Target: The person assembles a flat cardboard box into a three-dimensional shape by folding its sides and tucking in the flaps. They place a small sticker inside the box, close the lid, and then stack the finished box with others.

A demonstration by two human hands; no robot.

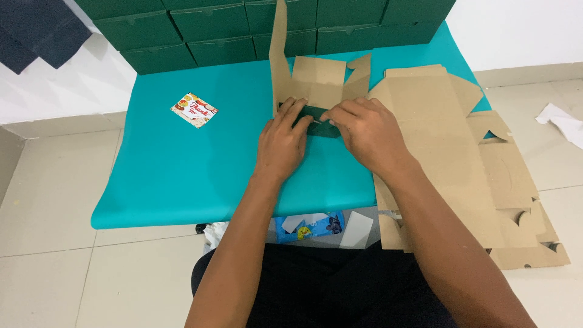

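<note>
Centrally on the teal table, both hands press on a half-folded cardboard box, brown inside and dark green outside. The left hand lies flat with fingers spread on the box's near green flap, pressing rather than clasping. The right hand pinches the same flap's edge between thumb and fingertips, its fingers curled over it. One tall brown panel of the box stands upright just left of the middle, and shorter flaps rise at the far side.

Just right of the right hand, touching the wrist, lies a stack of flat unfolded cardboard blanks, running from the far right of the table past its near edge. Along the far edge stands a row of finished dark green boxes, stacked two high, close behind the box being folded. Well to the left on the table lies a small colourful printed card, apart from everything else. Under the near edge of the table, on the tiled floor, sit a blue packet and a white paper scrap. Crumpled white paper lies far right on the floor.
</note>
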